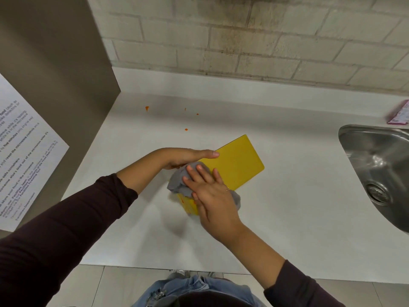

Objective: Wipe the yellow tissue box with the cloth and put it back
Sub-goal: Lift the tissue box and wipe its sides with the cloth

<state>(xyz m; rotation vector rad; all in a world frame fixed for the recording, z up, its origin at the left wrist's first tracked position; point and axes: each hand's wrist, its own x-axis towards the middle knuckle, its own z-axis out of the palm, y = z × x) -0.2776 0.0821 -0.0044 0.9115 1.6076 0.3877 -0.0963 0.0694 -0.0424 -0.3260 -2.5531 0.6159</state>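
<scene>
Tissue box: your yellow tissue box [239, 161] stands on the white counter [287, 196], its broad plain face turned up toward you, a narrower printed side showing low at the near end.
Cloth: the grey cloth [180, 181] is bunched on the near-left part of the box, under your palm.
Right hand: your right hand [210, 191] lies flat with fingers spread, pressing the cloth against the box; a thin ring shows on one finger.
Left hand: your left hand [188, 157] steadies the box along its far-left edge, fingers straight and together, laid against the box, not curled.
Counter: small orange spots [147, 108] lie behind the box, well apart from it.
Sink: a steel sink [376, 169] sits at your right.
Notice: a printed sheet [24, 156] hangs on the cabinet side at your left.
</scene>
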